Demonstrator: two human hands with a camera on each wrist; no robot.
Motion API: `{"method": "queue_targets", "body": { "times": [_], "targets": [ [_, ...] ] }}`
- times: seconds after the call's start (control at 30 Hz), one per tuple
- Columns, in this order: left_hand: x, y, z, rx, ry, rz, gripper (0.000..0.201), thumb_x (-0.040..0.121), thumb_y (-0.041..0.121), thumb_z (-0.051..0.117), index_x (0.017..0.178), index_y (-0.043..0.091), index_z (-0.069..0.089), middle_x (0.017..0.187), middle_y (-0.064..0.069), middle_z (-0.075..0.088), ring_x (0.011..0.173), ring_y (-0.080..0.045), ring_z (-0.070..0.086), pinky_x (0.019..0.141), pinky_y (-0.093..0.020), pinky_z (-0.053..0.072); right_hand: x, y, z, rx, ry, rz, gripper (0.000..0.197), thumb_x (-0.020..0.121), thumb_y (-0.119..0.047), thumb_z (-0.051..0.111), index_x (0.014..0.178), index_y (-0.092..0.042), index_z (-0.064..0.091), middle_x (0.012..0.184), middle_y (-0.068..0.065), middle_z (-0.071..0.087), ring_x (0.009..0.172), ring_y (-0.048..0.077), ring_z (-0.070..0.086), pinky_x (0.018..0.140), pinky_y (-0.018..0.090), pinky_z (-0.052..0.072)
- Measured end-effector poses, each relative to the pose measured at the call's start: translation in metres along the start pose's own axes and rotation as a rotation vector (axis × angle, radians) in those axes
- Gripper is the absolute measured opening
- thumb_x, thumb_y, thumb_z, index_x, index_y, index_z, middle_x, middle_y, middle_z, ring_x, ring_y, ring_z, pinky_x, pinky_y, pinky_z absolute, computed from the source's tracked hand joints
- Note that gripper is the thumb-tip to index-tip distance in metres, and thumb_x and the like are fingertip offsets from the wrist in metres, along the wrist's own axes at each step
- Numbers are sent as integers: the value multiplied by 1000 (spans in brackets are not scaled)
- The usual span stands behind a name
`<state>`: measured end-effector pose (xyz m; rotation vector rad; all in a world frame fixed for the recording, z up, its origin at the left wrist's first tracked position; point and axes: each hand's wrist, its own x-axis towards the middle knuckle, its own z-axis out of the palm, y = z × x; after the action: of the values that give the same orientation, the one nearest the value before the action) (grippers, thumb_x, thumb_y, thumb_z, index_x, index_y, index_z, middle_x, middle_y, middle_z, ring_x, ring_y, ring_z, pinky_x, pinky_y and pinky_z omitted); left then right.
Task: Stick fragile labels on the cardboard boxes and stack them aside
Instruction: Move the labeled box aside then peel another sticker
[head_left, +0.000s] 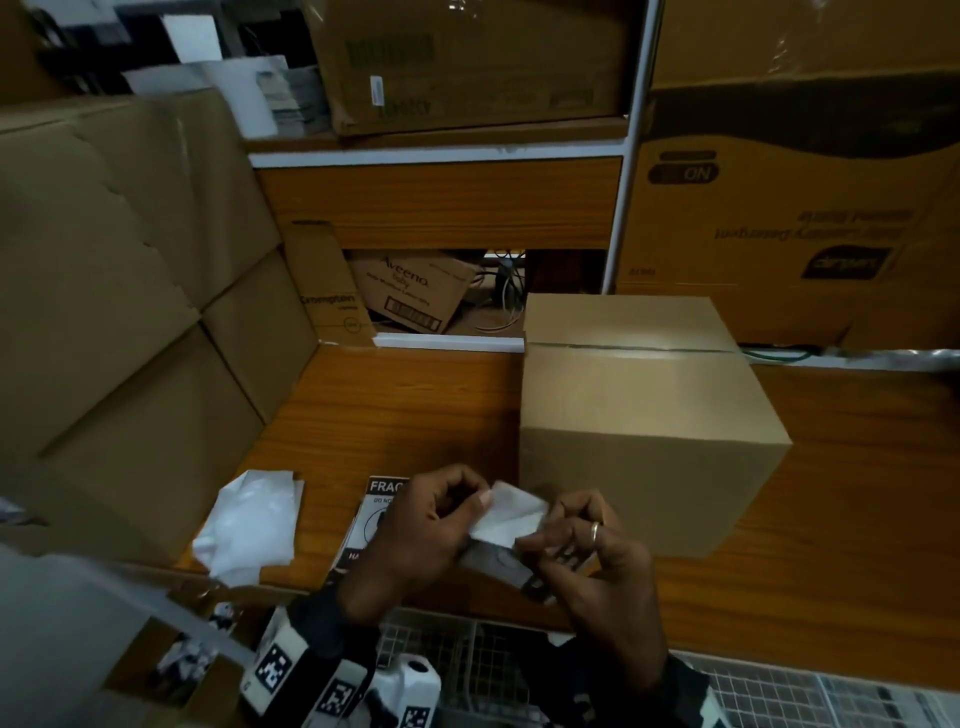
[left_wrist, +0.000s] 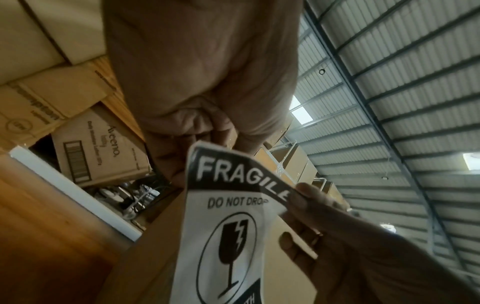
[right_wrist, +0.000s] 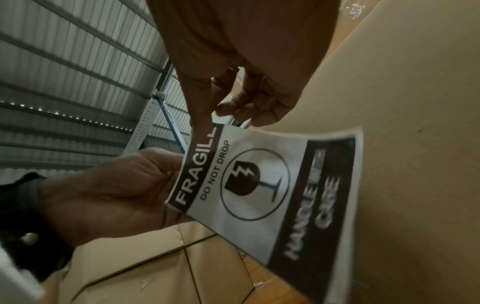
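Both hands hold one fragile label (head_left: 511, 517) just above the desk's front edge, its white back facing up. My left hand (head_left: 441, 519) grips the label's left edge with curled fingers. My right hand (head_left: 582, 540), wearing a ring, pinches the top corner. In the left wrist view the label (left_wrist: 228, 226) shows black "FRAGILE" print, and its corner curls away at the right hand's fingertips (left_wrist: 298, 195). The right wrist view shows the same label (right_wrist: 259, 185). A closed plain cardboard box (head_left: 649, 405) stands on the desk just behind my right hand.
More fragile labels (head_left: 376, 491) lie on the wooden desk (head_left: 389, 405) under my left hand. Crumpled white backing paper (head_left: 249, 519) lies to their left. Stacked cardboard boxes (head_left: 104, 312) fill the left side, and larger printed cartons (head_left: 779, 223) stand behind.
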<state>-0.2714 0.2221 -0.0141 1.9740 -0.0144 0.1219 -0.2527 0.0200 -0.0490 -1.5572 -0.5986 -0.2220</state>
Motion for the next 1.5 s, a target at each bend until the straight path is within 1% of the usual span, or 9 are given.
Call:
{"method": "queue_targets", "body": {
  "times": [0.17,0.4,0.5,0.77,0.93,1.07,1.23,1.4,1.5],
  "targets": [
    [-6,8,10,347,93,40,15,102,30,57,87,32,61,73,9,60,66,-5,57,58,-24,43,-6,4,-18,-91,-202,-275,7,86,-15,78,90,-21,76,114,-10,71,116,18,67,90,46,55],
    [-23,17,6,-260,18,-125,20,98,25,61,108,9,67,85,-8,74,76,-22,69,68,-34,53,-14,12,-14,-119,-101,-247,13,88,-8,74,89,-19,68,105,-9,72,101,14,71,75,43,58],
    [-34,9,3,-302,-59,-147,34,87,22,76,116,10,64,87,-12,75,78,-25,70,74,-38,55,-17,9,-9,-144,-51,-240,12,88,-14,71,97,-21,67,101,-12,73,96,7,72,78,29,58],
    [-32,-2,-22,-280,9,-156,35,79,1,82,109,8,67,87,-15,77,87,-35,75,82,-51,59,-17,17,17,-238,-79,-240,48,89,-26,71,135,-27,60,107,-26,68,98,-2,68,84,26,56],
    [-12,-9,-50,-106,-52,-141,24,79,2,84,98,6,69,83,-13,76,83,-30,74,75,-43,59,-11,23,32,-362,-118,-446,12,95,-37,70,98,-31,80,100,-18,72,93,-5,63,87,42,43],
    [2,-11,-66,8,-129,-85,18,81,2,82,90,12,70,83,0,73,77,-11,69,65,-22,52,-9,18,40,-308,-133,-446,12,98,-38,69,98,-32,80,96,-16,73,89,0,67,88,41,45],
    [21,-25,-86,287,-22,-39,24,87,2,73,84,26,69,91,8,71,91,-8,69,72,-24,56,-5,10,42,-167,-150,-444,4,89,-20,81,92,-22,83,94,-11,75,81,11,72,77,51,49],
    [25,-22,-106,122,-71,0,19,94,-2,64,92,14,73,92,9,74,86,-3,68,72,-21,53,-7,-8,36,-5,-133,-295,10,88,-10,78,93,-17,82,97,-6,77,87,22,72,72,42,54],
    [17,-20,-100,-219,-85,-92,18,100,5,55,106,2,72,107,-6,76,101,-19,71,81,-30,57,-9,-9,36,42,-79,-184,21,84,1,79,97,-14,82,99,-2,76,92,22,73,74,37,59]
  ]
}}
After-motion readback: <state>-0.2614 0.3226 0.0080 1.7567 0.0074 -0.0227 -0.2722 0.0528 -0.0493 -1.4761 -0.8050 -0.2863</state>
